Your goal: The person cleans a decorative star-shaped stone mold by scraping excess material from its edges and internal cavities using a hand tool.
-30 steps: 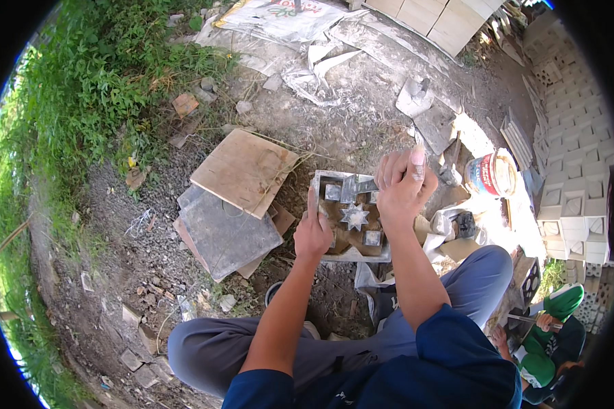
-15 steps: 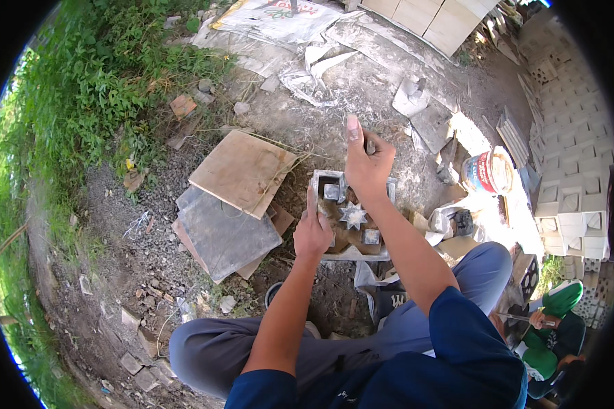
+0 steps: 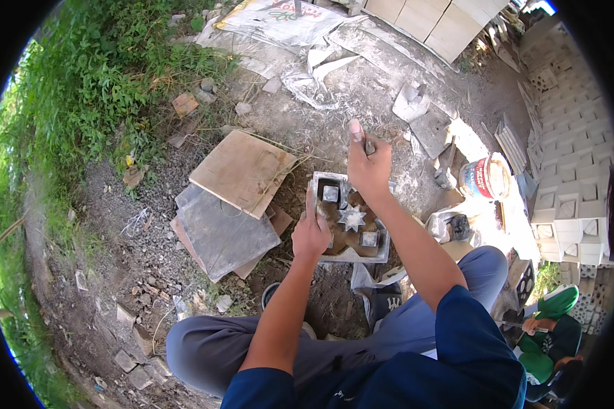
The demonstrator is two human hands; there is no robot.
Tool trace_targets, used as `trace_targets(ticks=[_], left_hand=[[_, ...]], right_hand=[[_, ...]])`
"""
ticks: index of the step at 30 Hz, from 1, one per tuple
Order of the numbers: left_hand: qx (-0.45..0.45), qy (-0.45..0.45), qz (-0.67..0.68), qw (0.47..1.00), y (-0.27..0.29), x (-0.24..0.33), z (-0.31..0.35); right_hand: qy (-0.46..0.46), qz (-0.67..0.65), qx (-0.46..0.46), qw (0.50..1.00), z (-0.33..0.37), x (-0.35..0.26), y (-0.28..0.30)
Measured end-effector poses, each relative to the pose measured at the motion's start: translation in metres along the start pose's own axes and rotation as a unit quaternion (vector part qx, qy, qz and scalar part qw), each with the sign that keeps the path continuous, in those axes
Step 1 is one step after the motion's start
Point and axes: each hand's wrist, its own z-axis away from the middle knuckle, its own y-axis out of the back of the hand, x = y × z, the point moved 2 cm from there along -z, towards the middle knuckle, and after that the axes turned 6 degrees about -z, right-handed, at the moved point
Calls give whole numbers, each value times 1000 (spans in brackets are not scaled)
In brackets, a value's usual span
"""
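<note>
A square grey mould (image 3: pixel 381 253) lies on the ground in front of me, with an eight-pointed star (image 3: pixel 352 217) standing in its middle and small square blocks (image 3: pixel 369 238) around it. Dark material partly fills the space between. At the mould's left wall is my left hand (image 3: pixel 311 236), closed on the edge, its long fingers seen side-on. My right hand (image 3: pixel 369 167) is a fist above the far side, thumb up, around a tool whose dark rounded handle end (image 3: pixel 370 147) shows; the tool's kind is hidden.
Left of the mould, flat square boards (image 3: pixel 242 170) are stacked on gravel. A paint bucket (image 3: pixel 485 178) stands at right, near a trowel-like tool (image 3: pixel 445 174). Pale blocks (image 3: pixel 569 204) form a wall beyond. Another person (image 3: pixel 549 334) sits at lower right. Plants (image 3: pixel 95 88) grow far left.
My right hand has shifted very slightly, still closed above the mould. The left hand stays at the mould's left wall. The view has moved a little.
</note>
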Motion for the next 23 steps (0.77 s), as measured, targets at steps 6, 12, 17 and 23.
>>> trace_targets(ticks=[6,12,17,23], left_hand=[[16,-10,-5,1000,0,2,-4],[22,-15,5,1000,1,0,1],[10,1,-7,1000,-1,-2,-3],[10,-7,2,1000,-1,0,-4]], right_hand=[[-6,-26,23,999,-1,6,12],[4,-53,36,998,-3,-4,25],[-9,13,-1,1000,-9,2,7],[-3,-17,17,1000,-4,26,11]])
